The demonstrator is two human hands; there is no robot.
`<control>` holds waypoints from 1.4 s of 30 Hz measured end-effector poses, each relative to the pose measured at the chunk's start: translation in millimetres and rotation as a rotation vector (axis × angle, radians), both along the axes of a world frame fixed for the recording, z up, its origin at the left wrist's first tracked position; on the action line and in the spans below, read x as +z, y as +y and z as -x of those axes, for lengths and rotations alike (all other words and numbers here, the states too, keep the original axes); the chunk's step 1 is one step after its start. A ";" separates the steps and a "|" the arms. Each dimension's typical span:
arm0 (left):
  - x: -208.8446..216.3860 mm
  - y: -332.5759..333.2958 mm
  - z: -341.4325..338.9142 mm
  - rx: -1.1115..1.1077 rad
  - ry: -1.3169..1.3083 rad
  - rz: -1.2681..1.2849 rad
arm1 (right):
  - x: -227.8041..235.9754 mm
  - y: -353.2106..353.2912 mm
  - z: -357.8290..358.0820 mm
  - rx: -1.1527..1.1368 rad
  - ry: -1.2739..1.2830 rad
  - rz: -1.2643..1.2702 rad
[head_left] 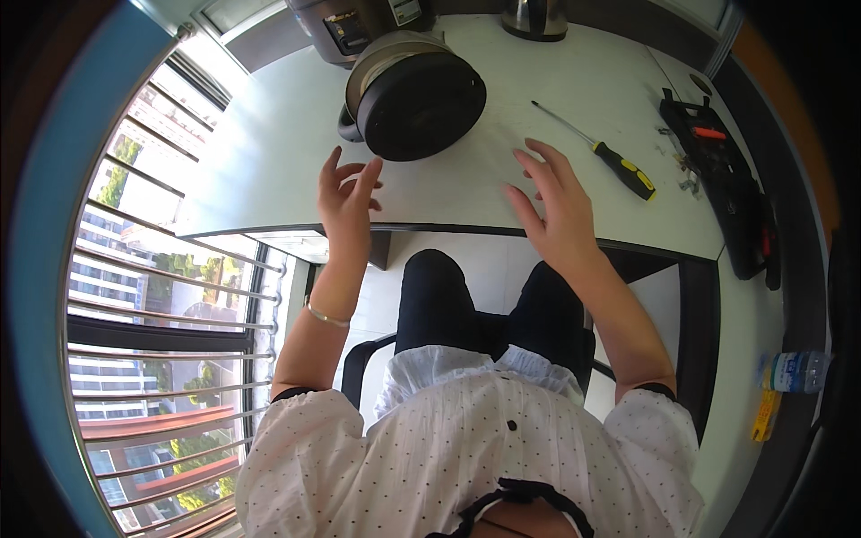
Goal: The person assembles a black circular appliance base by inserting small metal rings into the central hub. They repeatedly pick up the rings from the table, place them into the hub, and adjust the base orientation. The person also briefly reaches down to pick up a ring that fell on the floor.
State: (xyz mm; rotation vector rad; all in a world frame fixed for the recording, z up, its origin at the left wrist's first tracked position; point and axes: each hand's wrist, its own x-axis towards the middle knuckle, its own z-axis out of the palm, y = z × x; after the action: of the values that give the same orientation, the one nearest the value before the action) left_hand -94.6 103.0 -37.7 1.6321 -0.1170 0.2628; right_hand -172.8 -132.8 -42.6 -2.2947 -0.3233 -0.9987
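Note:
A round appliance part with a wide black disc face (426, 108) lies tilted toward me on the white table. Behind its disc shows a grey-beige rounded body, and a black handle-like piece sticks out at the left; I cannot make out its exact kind. My left hand (348, 193) hovers by the table's front edge, just below the disc, fingers loosely apart and holding nothing. Over the front edge to the right, my right hand (556, 197) is also open, thumb and fingers spread. Nearest to it lies a yellow-and-black screwdriver (625, 170), its shaft pointing to the far left.
A black tool case (717, 170) lies open at the right, with small metal pieces (689, 175) beside it. At the back stand a dark appliance (345, 27) and a metal kettle (535, 20). A plastic bottle (796, 371) is at the far right; a barred window (170, 296) is on the left.

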 end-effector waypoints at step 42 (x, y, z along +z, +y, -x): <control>-184.3 184.1 252.4 -0.437 1.415 -1.157 | -270.0 79.7 -6.6 0.748 1.053 0.410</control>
State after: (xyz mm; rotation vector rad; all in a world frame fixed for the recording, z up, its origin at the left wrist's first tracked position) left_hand -347.1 287.1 -221.9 2.4520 0.5520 -1.5602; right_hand -166.2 -53.1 -312.7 -2.3645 -0.8614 0.6940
